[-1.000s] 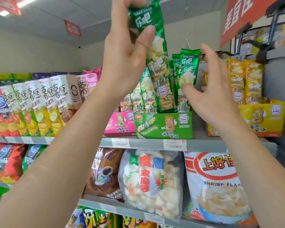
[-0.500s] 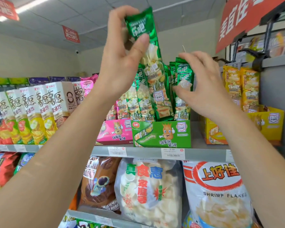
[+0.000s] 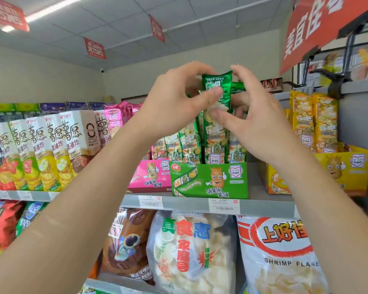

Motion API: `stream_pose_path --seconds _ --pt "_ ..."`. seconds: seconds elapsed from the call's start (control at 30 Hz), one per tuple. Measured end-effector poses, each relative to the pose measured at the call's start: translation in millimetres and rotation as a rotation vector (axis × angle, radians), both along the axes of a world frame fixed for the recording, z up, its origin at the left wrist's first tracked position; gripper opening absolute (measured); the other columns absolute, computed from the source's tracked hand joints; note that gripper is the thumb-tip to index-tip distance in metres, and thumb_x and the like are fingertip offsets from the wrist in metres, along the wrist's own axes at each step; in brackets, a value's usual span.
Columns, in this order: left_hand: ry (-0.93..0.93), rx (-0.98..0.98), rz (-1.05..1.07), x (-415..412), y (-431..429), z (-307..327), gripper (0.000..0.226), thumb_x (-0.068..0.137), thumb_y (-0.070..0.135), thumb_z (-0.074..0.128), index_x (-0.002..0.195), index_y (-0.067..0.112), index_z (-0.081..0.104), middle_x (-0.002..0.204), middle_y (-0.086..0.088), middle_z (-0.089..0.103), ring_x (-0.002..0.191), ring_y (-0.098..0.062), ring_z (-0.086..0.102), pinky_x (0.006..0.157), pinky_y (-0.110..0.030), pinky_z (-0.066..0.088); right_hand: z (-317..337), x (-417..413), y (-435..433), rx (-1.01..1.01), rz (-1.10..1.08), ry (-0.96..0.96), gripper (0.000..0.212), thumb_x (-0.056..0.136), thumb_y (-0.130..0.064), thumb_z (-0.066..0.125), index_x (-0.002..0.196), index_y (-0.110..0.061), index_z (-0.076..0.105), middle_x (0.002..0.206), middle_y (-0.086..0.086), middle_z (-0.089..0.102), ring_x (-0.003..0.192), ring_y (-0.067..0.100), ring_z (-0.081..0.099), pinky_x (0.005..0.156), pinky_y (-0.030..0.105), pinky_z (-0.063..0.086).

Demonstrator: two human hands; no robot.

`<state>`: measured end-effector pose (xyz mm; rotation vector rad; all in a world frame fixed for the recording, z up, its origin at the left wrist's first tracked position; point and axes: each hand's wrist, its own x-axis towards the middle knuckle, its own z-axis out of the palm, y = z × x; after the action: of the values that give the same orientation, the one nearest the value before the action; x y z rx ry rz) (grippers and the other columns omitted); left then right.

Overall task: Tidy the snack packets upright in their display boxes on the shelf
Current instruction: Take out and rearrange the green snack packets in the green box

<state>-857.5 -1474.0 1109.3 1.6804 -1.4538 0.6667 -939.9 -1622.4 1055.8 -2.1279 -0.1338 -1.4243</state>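
A green display box [image 3: 209, 181] stands on the upper shelf with several tall green snack packets upright in it. My left hand [image 3: 174, 107] pinches the top of one green packet [image 3: 216, 132], whose lower end sits inside the box. My right hand [image 3: 255, 122] holds the same packet from the right, thumb on its front and fingers curled behind the neighbouring packets. A pink display box [image 3: 149, 177] with pink packets stands to the left, and a yellow display box [image 3: 346, 168] with yellow packets to the right.
Tall crisp cartons [image 3: 51, 149] line the shelf at left. Price tags hang on the grey shelf edge [image 3: 187, 203]. Large snack bags [image 3: 191, 251] fill the shelf below. A grey side panel [image 3: 361, 124] and a black clip [image 3: 336, 81] stand at right.
My left hand has brought the green packet down from high above into the green box. My right hand has moved in from the neighbouring packets to grip that packet.
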Motion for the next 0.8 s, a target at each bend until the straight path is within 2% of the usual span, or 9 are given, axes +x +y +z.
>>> stream_pose_path --seconds 0.13,0.2,0.23,0.33,0.4,0.5,0.63,0.73,0.8 --pt "-0.168 -0.091 0.152 6.4 -1.2 13.3 0.033 0.095 0.025 0.047 0.122 0.02 0.064 0.106 0.009 0.068 0.109 -0.019 0.056 0.097 -0.029 0.041 -0.2 -3.2 -4.3 -0.088 -0.037 0.013 0.075 0.085 -0.036 0.072 0.144 -0.045 0.027 0.065 -0.019 0.057 0.057 0.002 0.051 0.056 0.012 0.037" --pt "-0.311 0.08 0.336 13.6 -7.2 17.7 0.033 0.094 0.02 0.048 0.124 0.018 0.063 0.101 0.004 0.065 0.113 -0.025 0.048 0.088 -0.027 0.037 -0.4 -4.8 -4.3 -0.134 -0.084 0.018 0.069 0.084 -0.037 0.072 0.138 -0.047 0.031 0.061 -0.026 0.056 0.059 0.0 0.052 0.056 0.012 0.037" --pt "-0.35 0.182 0.371 17.3 -11.0 17.6 0.029 0.093 0.019 0.05 0.118 0.016 0.064 0.093 0.002 0.063 0.108 -0.027 0.05 0.08 -0.028 0.035 -0.5 -5.4 -4.6 -0.143 -0.098 0.015 0.066 0.083 -0.038 0.073 0.135 -0.046 0.034 0.061 -0.026 0.057 0.059 0.001 0.052 0.059 0.019 0.04" --pt "-0.346 0.325 0.4 20.9 -16.3 15.9 0.028 0.088 0.025 0.06 0.116 0.022 0.064 0.085 0.005 0.058 0.083 -0.021 0.053 0.069 -0.026 0.033 -2.3 -7.0 -6.4 -0.166 -0.143 0.019 0.056 0.082 -0.042 0.072 0.127 -0.041 0.039 0.076 -0.012 0.064 0.07 0.011 0.052 0.065 0.035 0.043" --pt "-0.309 0.296 0.391 23.7 -15.8 17.1 0.02 0.084 0.029 0.066 0.103 0.024 0.063 0.082 0.009 0.057 0.077 -0.016 0.051 0.066 -0.024 0.032 -3.8 -8.1 -7.9 -0.185 -0.201 0.024 0.055 0.08 -0.045 0.073 0.127 -0.036 0.044 0.093 -0.007 0.061 0.091 0.021 0.049 0.072 0.035 0.037" --pt "-0.266 0.281 0.352 23.1 -13.6 21.9 0.018 0.078 0.026 0.072 0.088 0.025 0.056 0.077 0.011 0.058 0.072 -0.015 0.053 0.059 -0.025 0.029 0.5 -11.1 -8.8 -0.275 -0.282 -0.004 0.059 0.073 -0.045 0.078 0.126 -0.029 0.056 0.107 -0.008 0.043 0.111 0.018 0.034 0.083 0.027 0.027" --pt "-0.2 0.301 0.289 19.0 -12.2 27.4 0.017 0.077 0.02 0.069 0.091 0.025 0.061 0.074 0.012 0.061 0.062 0.002 0.052 0.054 -0.012 0.035 2.1 -13.9 -0.3 -0.298 -0.152 0.059 0.055 0.076 -0.035 0.079 0.12 -0.03 0.047 0.099 -0.01 0.051 0.094 0.015 0.045 0.07 0.029 0.027" --pt "-0.221 0.322 0.272 18.8 -12.0 25.7 0.016 0.08 0.016 0.066 0.091 0.024 0.058 0.089 -0.001 0.067 0.073 -0.017 0.056 0.061 -0.025 0.035 -1.4 -16.0 5.0 -0.274 -0.051 0.105 0.052 0.081 -0.031 0.076 0.117 -0.035 0.038 0.09 -0.006 0.063 0.075 0.015 0.053 0.066 0.036 0.043" --pt "-0.215 0.311 0.245 21.2 -12.5 24.4 0.016 0.083 0.011 0.064 0.098 0.016 0.06 0.096 -0.005 0.069 0.083 -0.026 0.061 0.067 -0.029 0.043 0.4 -18.0 4.8 -0.269 -0.054 0.15 0.052 0.082 -0.031 0.075 0.118 -0.036 0.038 0.089 -0.005 0.064 0.078 0.017 0.058 0.07 0.04 0.049"
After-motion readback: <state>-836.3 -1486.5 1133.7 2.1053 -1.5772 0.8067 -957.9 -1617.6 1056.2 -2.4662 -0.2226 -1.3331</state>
